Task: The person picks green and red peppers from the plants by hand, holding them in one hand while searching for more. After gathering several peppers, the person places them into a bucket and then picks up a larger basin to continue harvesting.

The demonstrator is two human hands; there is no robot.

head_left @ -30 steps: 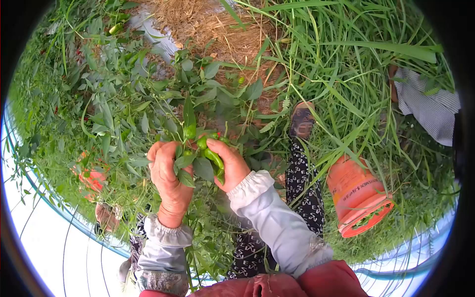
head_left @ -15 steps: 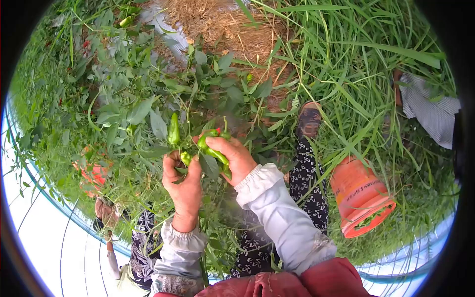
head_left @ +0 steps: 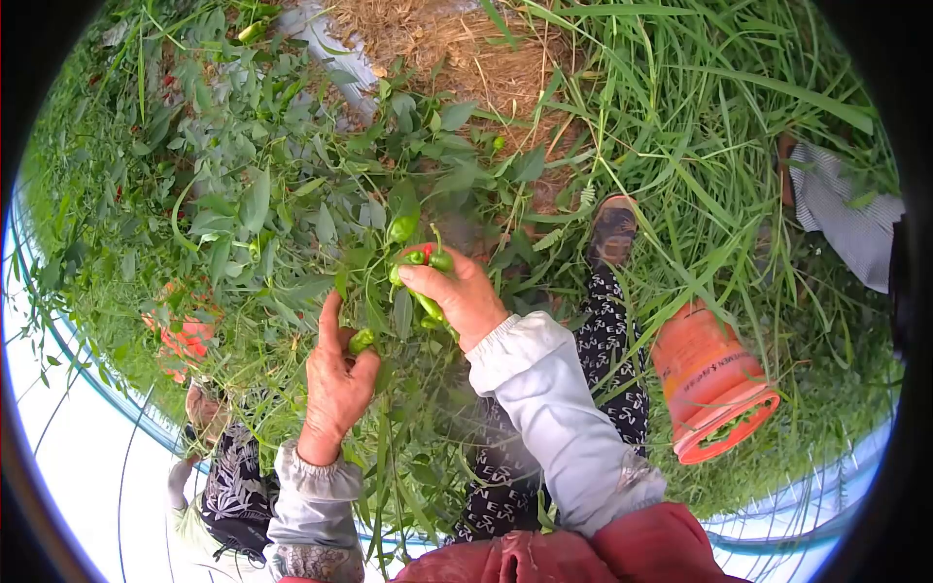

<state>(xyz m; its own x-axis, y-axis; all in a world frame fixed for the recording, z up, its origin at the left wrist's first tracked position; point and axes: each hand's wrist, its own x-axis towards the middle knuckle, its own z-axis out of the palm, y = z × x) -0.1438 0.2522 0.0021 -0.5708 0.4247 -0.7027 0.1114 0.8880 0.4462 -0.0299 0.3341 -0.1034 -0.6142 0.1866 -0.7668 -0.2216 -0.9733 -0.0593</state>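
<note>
My left hand (head_left: 338,379) is closed on a small green pepper (head_left: 362,341), which shows between the thumb and fingers, low among the leaves. Beside it on the right, my right hand (head_left: 455,296) grips several green peppers (head_left: 429,307), with a bit of red showing at the fingertips. Another green pepper (head_left: 403,228) hangs among the leaves just above my right hand. Pepper plants (head_left: 282,194) surround both hands, and the palm side of my right hand is hidden.
An orange bucket (head_left: 714,384) with green contents leans in the grass at the right. Another person's patterned trousers (head_left: 233,476) show at the lower left, near a red-orange object (head_left: 187,335). Straw (head_left: 466,58) covers ground at the top. A grey cloth (head_left: 846,214) lies far right.
My left hand has moved down and left, away from my right hand, with a small pepper in it. My right hand has stayed nearly in place. The other person at lower left has shifted.
</note>
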